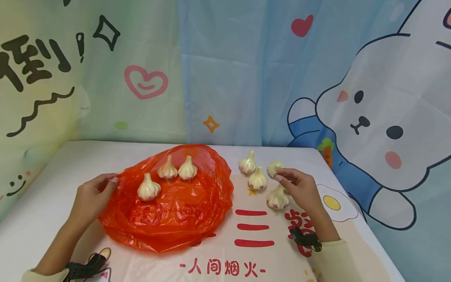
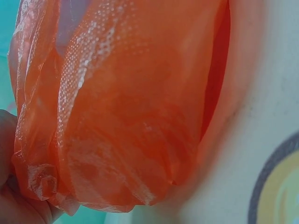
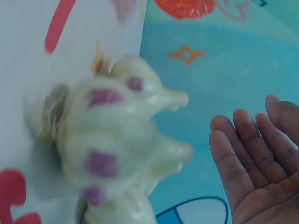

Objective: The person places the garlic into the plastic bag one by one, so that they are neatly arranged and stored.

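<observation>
Left hand (image 1: 95,196) pinches bag (image 1: 158,237) at 9 o'clock; right hand (image 1: 300,188), fingers loosely extended, by garlic (image 1: 257,180) at 3 — careless brush could roll one.

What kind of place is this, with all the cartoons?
Probably an indoor tabletop corner: a cartoon-printed backdrop hangs behind a white table, where garlic bulbs and an orange-red plastic bag lie.

In front of me hangs a green and blue curtain (image 1: 225,78), printed with hearts (image 1: 302,26) and a rabbit (image 1: 415,117), behind my white table (image 1: 53,196).
</observation>
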{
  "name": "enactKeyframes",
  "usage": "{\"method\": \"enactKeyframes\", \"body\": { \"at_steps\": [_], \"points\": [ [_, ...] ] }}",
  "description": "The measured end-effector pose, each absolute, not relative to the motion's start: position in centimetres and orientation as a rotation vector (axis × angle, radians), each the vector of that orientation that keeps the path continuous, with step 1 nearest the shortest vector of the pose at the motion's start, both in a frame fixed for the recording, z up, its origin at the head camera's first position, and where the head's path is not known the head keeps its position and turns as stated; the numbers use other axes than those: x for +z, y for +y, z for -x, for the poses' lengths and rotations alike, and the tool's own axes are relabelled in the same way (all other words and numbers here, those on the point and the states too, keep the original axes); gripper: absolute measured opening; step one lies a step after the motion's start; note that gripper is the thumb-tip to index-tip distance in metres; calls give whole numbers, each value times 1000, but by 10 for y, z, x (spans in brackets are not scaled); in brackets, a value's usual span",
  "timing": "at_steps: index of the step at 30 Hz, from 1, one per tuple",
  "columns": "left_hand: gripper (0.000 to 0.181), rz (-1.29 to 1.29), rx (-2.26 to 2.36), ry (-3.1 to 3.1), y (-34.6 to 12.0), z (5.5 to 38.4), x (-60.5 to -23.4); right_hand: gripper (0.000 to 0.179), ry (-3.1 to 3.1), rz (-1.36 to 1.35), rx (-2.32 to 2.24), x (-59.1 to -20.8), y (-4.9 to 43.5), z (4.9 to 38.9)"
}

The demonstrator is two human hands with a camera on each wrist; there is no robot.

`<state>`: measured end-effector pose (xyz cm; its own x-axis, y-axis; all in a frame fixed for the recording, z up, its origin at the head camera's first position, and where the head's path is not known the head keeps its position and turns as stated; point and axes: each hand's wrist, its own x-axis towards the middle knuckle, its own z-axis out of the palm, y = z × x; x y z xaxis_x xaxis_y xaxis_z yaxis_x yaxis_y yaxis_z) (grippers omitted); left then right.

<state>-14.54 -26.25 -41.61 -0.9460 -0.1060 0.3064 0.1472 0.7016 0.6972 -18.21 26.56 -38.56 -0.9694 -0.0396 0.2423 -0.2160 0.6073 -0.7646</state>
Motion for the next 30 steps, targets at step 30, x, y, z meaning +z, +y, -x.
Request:
{"method": "enactKeyframes", "body": {
  "at_steps": [30],
  "points": [
    [36,25,-1124,-2596,-261,143,-414,44,-2869,-103,1232,-424,288,187]
  ]
}}
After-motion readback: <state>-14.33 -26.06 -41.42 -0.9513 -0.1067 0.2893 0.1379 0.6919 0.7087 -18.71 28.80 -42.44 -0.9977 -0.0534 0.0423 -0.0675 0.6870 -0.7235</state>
